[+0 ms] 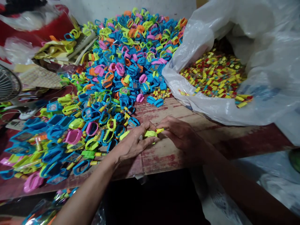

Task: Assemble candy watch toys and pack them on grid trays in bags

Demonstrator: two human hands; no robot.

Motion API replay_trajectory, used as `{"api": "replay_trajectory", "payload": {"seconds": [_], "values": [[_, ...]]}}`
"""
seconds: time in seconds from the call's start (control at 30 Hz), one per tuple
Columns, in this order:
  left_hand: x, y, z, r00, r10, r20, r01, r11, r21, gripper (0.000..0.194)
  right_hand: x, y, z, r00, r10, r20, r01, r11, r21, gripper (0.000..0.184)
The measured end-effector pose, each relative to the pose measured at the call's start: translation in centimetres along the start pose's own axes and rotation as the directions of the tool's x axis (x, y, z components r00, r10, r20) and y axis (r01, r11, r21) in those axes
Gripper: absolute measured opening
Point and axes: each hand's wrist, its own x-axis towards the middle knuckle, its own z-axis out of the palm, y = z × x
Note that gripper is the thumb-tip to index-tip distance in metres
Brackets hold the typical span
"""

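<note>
A heap (120, 69) of smooth, looped plastic toys spreads left of the crinkly bag (211, 109). Nearer me than the bag, my left hand (134, 139) pinches a rounded green toy (150, 134); my right hand (180, 132), nearer the small yellow tube (160, 130), pinches it, its long axis crosswise, pointing at the toy.

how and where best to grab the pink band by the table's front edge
Probably pinch the pink band by its near wall, from the front: that side is uncovered and faces the edge of the table, while a blue band sits close on its right.
</note>
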Motion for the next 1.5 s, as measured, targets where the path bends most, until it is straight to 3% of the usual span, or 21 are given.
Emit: {"api": "replay_trajectory", "payload": {"seconds": [0.13, 0.27, 0.47, 0.73, 0.97, 1.27, 1.5], "values": [[-0.1, 0.5, 0.0, 1.000, -0.003, -0.010, 0.003, 1.000, 0.026, 0.022, -0.1, 0.6, 0.0, 0.997, 0.067, -0.023, -0.063, 0.984, 0.168, 0.017], [0.0, 1.0, 0.2, 0.999, -0.002, -0.040, 0.004, 0.999, 0.043, 0.024, -0.1, 0.5, -0.2, 0.995, 0.094, -0.031, -0.085, 0.969, 0.231, 0.015], [0.1, 0.8, 0.5, 0.991, -0.007, -0.132, 0.009, 1.000, 0.017, 0.020, -0.2, -0.2, -0.3, 0.993, 0.114, -0.016, -0.110, 0.985, 0.130, 0.015], [0.1, 0.8, 0.3, 0.992, -0.019, -0.122, 0.006, 0.994, -0.108, 0.028, -0.1, -0.7, 0.3, 0.987, 0.115, -0.115, -0.112, 0.993, 0.035, 0.012], [0.1, 0.2, 1.0, 0.986, -0.066, -0.150, 0.048, 0.992, -0.121, 0.030, -0.5, -0.8, 0.4, 0.989, 0.114, -0.099, -0.108, 0.992, 0.060, 0.013], [-0.4, 1.8, 0.3, 0.990, 0.059, -0.130, -0.032, 0.978, 0.205, 0.028, -0.9, -1.3, 0.1, 0.993, 0.099, -0.065, -0.092, 0.990, 0.107, 0.014], [0.2, 0.7, 0.4, 0.994, -0.011, -0.105, 0.006, 0.998, -0.055, 0.032, -0.9, -1.7, 0.5, 0.978, 0.151, -0.146, -0.150, 0.988, 0.015, 0.013]]}}
